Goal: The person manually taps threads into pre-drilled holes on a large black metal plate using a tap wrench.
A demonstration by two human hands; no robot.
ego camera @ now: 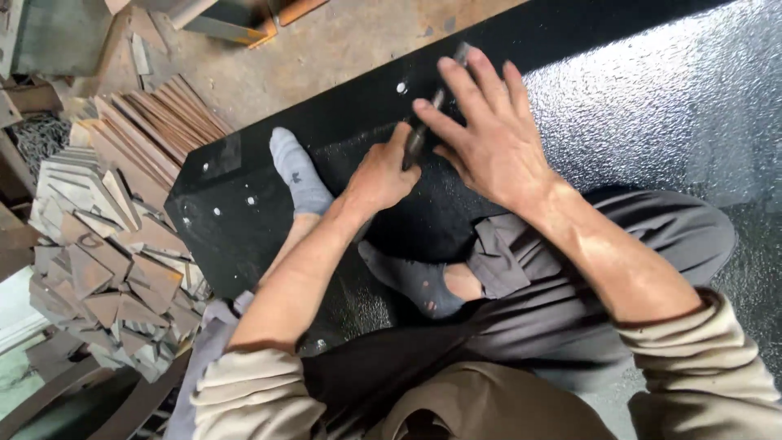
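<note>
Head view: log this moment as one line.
left hand: grips dark tool | right hand: fingers spread over tool | surface: black textured sheet | person seated on sheet | left side: stacked metal pieces

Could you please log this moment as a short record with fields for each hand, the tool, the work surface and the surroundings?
left hand: fist closed round the lower end of the slim dark metal tool
right hand: fingers spread, lying over the tool's upper part
tool: tilted, tip down on the sheet
work surface: large black textured metal sheet with small holes near its edge; the person sits on it, in grey socks
surroundings: pile of flat rusty metal offcuts to the left, on the concrete floor
</note>
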